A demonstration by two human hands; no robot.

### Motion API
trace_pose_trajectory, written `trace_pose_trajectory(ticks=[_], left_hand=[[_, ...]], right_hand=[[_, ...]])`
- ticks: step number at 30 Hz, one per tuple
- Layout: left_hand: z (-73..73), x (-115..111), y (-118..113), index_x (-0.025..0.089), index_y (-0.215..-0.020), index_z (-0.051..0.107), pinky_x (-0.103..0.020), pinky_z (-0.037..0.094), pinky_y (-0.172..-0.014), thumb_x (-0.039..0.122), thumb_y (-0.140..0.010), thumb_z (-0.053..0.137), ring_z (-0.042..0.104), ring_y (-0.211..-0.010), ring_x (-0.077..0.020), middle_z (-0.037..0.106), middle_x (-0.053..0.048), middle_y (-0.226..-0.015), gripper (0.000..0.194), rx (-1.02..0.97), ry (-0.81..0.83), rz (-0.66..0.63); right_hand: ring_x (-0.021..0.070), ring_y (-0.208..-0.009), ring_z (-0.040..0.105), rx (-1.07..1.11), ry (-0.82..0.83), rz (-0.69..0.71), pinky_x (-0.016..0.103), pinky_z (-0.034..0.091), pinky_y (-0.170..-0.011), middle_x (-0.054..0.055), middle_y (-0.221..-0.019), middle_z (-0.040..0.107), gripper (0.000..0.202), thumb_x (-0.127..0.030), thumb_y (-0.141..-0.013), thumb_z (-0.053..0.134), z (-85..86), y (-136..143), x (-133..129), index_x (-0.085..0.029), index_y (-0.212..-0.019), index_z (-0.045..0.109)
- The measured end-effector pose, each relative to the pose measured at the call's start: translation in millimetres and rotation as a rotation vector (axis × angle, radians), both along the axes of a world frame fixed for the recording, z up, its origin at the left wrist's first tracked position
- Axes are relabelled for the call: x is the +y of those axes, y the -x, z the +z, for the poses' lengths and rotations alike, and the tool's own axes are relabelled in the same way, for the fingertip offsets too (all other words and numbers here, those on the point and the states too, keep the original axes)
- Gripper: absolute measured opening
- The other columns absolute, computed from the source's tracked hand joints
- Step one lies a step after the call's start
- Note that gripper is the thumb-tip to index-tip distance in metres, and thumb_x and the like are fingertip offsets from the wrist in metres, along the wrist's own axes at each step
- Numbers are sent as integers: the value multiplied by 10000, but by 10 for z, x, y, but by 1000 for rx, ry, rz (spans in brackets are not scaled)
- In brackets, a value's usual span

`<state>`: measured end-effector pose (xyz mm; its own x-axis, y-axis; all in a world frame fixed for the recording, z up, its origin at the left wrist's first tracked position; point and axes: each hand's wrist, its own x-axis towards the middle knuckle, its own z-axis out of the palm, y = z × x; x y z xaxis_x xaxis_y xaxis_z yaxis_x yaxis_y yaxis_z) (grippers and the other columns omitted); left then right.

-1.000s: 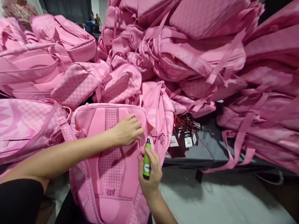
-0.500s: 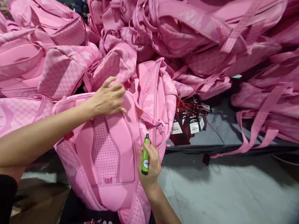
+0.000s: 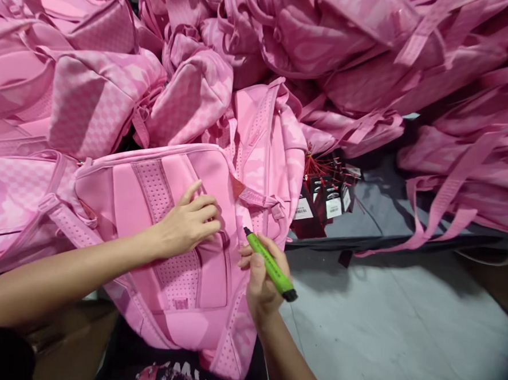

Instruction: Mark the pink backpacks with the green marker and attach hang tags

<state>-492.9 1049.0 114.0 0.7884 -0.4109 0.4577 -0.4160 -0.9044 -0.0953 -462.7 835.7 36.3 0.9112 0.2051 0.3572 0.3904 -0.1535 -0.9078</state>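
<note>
Seeing a pink checked fabric bag (image 3: 17, 193) lying left of the left hand (image 3: 192, 220). Holding that hand loosely spread, gripping nothing visible, over the back panel of a pink padded fabric backpack (image 3: 212, 268), leaving contact unclear. Gripping a slim bright-green plastic marker (image 3: 271, 267) in the right hand (image 3: 260, 291), pointing its tip at the backpack's right edge, perhaps touching. Probably working best by steadying the panel with the left hand and guiding the tip slowly. Counting left to right: one checked bag, one backpack beneath both hands, one marker, several overlapping black card tags (image 3: 333, 205) beyond the right hand, too crowded for exact counting.
</note>
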Motion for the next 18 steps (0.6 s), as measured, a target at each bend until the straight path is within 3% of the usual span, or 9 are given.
trace_pose_trajectory(ticks=[3, 10, 14, 18], left_hand=[[-184, 21, 70, 190, -812, 610, -527, 123, -1241, 159, -920, 548, 546, -1087, -183, 664, -5, -899, 128, -126, 73, -51], [-353, 43, 67, 159, -854, 621, -523, 361, -1158, 202, -888, 631, 521, -1164, -223, 652, -78, -1034, 55, -256, 206, -46], [-391, 37, 82, 182, -870, 629, -537, 371, -1156, 200, -903, 606, 538, -1160, -211, 656, -61, -1036, 43, -266, 215, -29], [-435, 37, 71, 193, -860, 629, -529, 339, -1184, 209, -915, 590, 553, -1142, -192, 668, -42, -1019, 69, -280, 209, -12]], right_hand=[[111, -457, 586, 151, -130, 37, 251, 526, -461, 9, -706, 668, 252, -360, -940, 553, 129, 3, 26, -153, -1066, 619], [85, -448, 568, 83, -155, 24, 253, 565, -521, 12, -717, 684, 176, -326, -908, 617, 263, -56, 257, -154, -944, 639], [115, -533, 627, -50, -10, 106, 267, 579, -574, 40, -772, 705, 158, -303, -911, 608, 321, -127, 334, -153, -941, 652], [116, -514, 631, -249, 220, 130, 231, 544, -512, 26, -713, 699, 139, -280, -911, 602, 471, -224, 335, -163, -858, 655]])
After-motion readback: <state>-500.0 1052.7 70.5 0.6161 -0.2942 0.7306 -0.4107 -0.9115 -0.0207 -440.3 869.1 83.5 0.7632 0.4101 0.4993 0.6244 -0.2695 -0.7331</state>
